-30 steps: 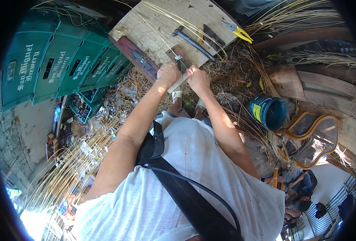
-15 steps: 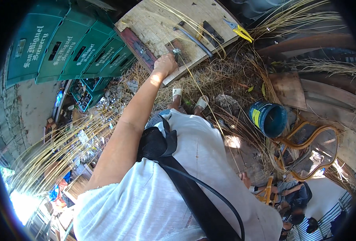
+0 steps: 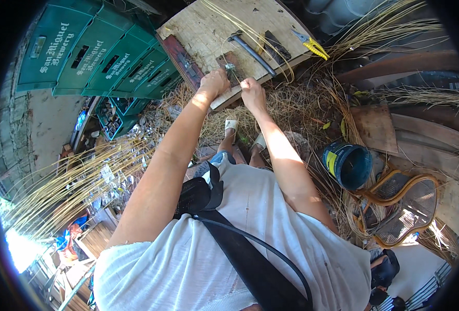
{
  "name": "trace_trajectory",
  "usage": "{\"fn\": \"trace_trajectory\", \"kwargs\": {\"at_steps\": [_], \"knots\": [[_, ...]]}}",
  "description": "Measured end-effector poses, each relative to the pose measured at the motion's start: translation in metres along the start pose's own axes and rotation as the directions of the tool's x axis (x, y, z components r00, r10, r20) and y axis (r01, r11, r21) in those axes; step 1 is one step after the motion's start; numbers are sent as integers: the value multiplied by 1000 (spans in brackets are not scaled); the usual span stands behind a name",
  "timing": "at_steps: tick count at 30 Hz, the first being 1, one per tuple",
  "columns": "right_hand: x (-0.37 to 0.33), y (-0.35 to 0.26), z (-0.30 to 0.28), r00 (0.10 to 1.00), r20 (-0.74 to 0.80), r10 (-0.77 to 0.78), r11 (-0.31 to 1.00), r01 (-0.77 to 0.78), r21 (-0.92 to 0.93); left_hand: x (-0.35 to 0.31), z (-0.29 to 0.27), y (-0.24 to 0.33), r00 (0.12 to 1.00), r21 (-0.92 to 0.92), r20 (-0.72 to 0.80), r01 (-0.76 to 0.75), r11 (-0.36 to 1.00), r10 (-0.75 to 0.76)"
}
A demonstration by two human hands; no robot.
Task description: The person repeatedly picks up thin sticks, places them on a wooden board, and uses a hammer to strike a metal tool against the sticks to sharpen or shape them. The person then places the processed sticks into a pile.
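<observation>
Left hand [image 3: 215, 83]: curled at the near edge of the bench [image 3: 190, 32]; cannot tell whether it grips anything.
Right hand [image 3: 254, 95]: just right of the left, fingers curled (anything pinched there is too small to tell).
Metal fitting [image 3: 230, 67]: on the bench, just beyond the left hand.
Hammer [image 3: 254, 55]: lying right of the fitting.
Pliers [image 3: 313, 46]: yellow-handled, at the bench's right edge.

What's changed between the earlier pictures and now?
The right hand, by the person's right side half a second ago, has swung forward to the near edge of the board, beside the left hand; I can't tell what it grips. The left hand, hammer and pliers stayed put.
</observation>
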State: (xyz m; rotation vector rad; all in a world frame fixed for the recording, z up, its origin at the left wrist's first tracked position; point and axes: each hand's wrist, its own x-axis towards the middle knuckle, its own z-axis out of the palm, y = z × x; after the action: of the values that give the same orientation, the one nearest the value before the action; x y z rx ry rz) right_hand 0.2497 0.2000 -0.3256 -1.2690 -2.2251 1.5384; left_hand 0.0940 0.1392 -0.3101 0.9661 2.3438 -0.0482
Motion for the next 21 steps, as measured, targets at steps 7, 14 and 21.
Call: {"fn": "trace_trajectory", "kwargs": {"at_steps": [7, 14, 21], "knots": [[-169, 126, -56, 959, 26, -283, 877, 270, -398, -5, 8, -3, 999, 0, -24, -22, 1000, 22], [-548, 254, -250, 781, -66, 620, 359, -358, -862, -2, 6, -16, 995, -17, -56, -78, 997, 76], [-605, 294, -328, 467, -729, 501, 471, -853, -223, 36, 31, -37, 795, 356, 81, -587, 727, 602]]}}
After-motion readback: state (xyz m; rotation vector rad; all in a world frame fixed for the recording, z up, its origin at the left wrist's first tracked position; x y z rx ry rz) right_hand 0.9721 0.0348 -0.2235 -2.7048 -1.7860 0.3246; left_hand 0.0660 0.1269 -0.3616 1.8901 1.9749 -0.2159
